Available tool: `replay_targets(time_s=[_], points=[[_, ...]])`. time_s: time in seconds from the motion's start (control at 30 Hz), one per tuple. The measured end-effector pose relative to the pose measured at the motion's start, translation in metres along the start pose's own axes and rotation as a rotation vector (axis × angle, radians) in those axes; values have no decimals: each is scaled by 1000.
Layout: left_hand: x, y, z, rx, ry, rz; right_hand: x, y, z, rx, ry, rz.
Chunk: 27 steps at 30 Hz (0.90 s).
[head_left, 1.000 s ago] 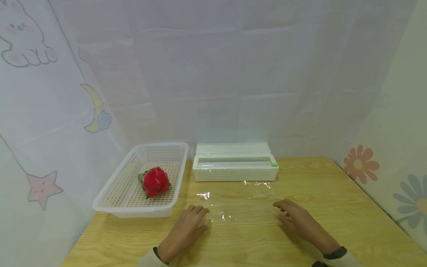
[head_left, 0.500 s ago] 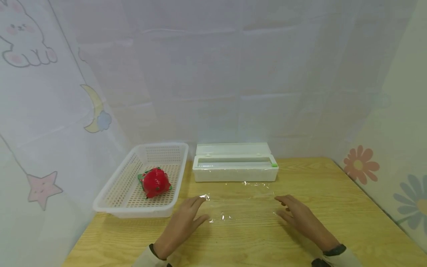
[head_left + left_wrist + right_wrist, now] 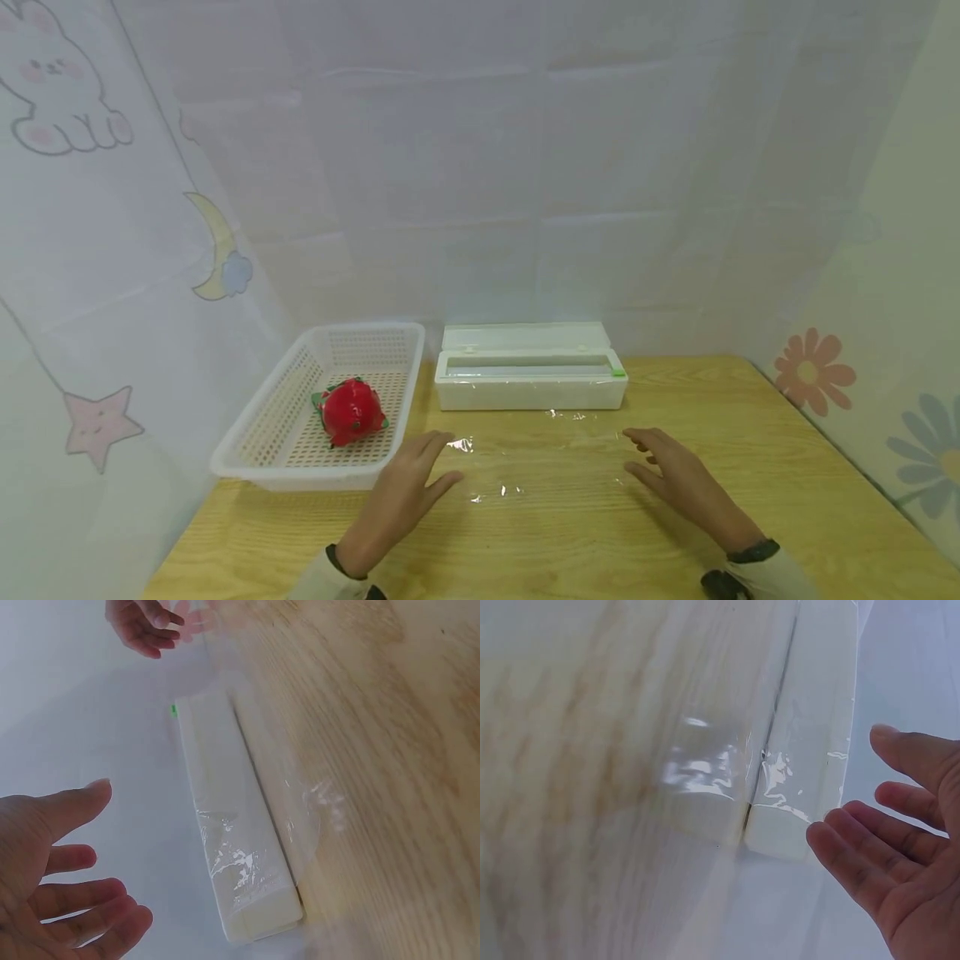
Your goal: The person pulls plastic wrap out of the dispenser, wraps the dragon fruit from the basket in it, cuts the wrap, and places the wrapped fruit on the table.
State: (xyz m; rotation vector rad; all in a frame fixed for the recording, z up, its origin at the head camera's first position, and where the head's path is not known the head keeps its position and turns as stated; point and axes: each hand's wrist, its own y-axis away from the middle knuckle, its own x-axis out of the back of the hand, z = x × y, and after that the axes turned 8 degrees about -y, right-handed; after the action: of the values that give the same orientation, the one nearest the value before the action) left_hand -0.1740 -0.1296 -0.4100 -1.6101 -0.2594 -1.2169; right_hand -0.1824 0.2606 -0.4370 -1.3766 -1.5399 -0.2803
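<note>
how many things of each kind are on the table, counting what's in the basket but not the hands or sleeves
White basket: 1
Red-and-green item inside it, exact kind unclear: 1
Open white box: 1
Clear film, stretching from the box's front: 1
Total: 4

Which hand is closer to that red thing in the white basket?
The left hand: it is beside the near right corner of the white basket holding the red object. The right hand is farther off, at the opposite side of the clear film.
</note>
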Motion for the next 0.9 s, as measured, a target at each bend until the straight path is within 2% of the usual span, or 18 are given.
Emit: replay_targets(time_s=[0.17, 0.43, 0.73, 0.9], points=[[4, -3, -2, 3, 4, 30, -1, -4, 7, -3, 8, 18], [5, -6, -5, -12, 8, 71, 0, -10, 17, 68, 24, 84], [13, -13, -9, 30, -33, 103, 1, -14, 25, 9, -8, 67], [21, -19, -16, 45, -49, 127, -1, -17, 27, 18, -14, 88]])
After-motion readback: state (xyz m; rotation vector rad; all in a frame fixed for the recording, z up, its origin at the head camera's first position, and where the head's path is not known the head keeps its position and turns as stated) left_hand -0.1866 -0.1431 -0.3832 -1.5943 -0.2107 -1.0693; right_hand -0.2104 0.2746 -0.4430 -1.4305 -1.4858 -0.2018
